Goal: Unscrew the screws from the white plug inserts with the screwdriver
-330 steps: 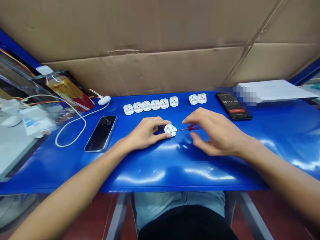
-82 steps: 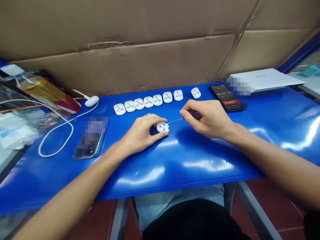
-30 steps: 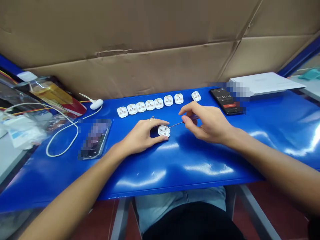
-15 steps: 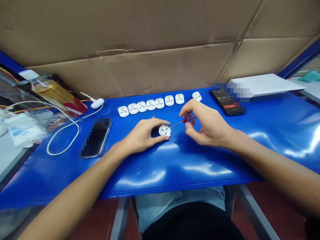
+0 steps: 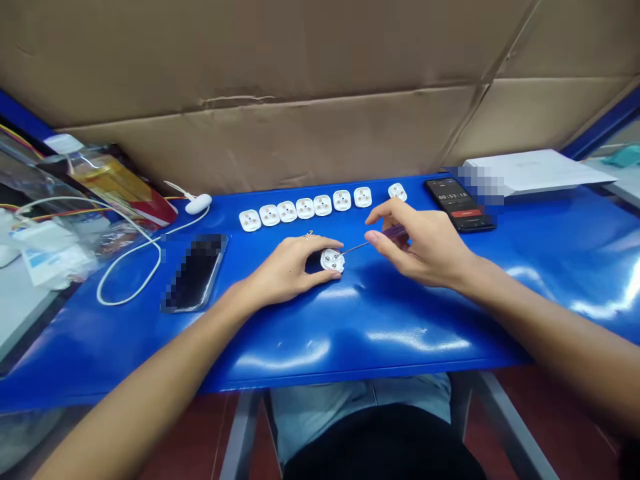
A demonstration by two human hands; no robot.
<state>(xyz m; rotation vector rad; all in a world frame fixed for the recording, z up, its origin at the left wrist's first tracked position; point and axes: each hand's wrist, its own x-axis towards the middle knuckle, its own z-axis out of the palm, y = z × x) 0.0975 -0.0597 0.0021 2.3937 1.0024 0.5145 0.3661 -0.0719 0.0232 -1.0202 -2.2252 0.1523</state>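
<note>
Between the thumb and forefinger of my left hand [image 5: 293, 270] is a small white plug housing [image 5: 333, 261] with round metal parts inside, held on the blue tabletop. My right hand [image 5: 425, 241] grips a screwdriver [image 5: 397, 233] by its dark reddish handle. The thin shaft slants down to the left, and its tip meets the right side of the housing. Whether the tip sits in a screw is too small to tell. Behind my hands, several similar white housings [image 5: 305, 208] lie in a row, with one more housing [image 5: 397, 192] apart at the right end.
A phone [image 5: 197, 273] and a white cable [image 5: 103, 283] lie on the left, near a leaning bottle [image 5: 117, 190]. At the right back are a phone showing a timer [image 5: 460, 203] and a white box [image 5: 537, 172]. A cardboard wall [image 5: 320, 147] stands behind.
My right hand has shifted its fingers around the screwdriver handle, covering the red collar seen before. The left hand and housing stay together. The whole view has shifted slightly.
</note>
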